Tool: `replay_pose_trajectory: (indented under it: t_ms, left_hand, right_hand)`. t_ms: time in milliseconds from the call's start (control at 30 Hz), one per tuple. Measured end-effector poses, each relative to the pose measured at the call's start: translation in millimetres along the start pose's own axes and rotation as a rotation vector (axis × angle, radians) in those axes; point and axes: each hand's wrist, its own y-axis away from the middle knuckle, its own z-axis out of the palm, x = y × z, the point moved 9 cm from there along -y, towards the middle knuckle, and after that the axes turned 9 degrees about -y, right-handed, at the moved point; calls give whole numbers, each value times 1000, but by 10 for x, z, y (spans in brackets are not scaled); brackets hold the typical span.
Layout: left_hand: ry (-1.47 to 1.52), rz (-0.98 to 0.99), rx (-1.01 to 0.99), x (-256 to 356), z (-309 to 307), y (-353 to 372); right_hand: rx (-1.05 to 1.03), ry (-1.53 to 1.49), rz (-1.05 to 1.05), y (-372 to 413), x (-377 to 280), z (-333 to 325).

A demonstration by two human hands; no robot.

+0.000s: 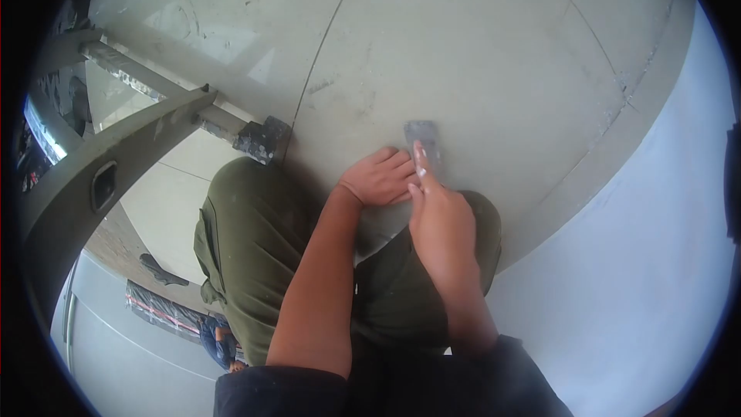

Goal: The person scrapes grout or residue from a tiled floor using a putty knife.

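Observation:
My right hand (442, 220) is closed around a putty knife (421, 131), its index finger stretched along the tool towards the blade. The flat grey blade points away from me and lies against the tiled floor (478, 62). White smears mark the index finger. Close beside it, my left hand (380, 176) has its fingers curled, with the fingertips near the tool and the right hand. What those fingers hold, if anything, is hidden. The putty knife's handle is mostly covered by my hands.
A metal ladder (147, 127) with a dark foot (262, 139) stands at my left. On the right, a white wall (617, 262) rises from a skirting strip (587, 166). Another person (220, 340) is at the lower left, near a wrapped stack (162, 313).

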Motion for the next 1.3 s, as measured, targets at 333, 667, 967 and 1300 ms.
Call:
replay_pose_trajectory:
  t_ms: [333, 667, 967, 1300]
  left_hand:
    - [21, 44, 52, -33, -71, -87]
    - [41, 57, 37, 15, -93, -82]
    - [36, 50, 78, 7, -115, -72]
    - [254, 64, 105, 48, 385, 255]
  right_hand:
    - [76, 50, -67, -253, -457, -387]
    - [214, 21, -90, -723, -557, -514]
    - [246, 13, -106, -811, -582, -447]
    - [-197, 220, -38, 346, -99, 257]
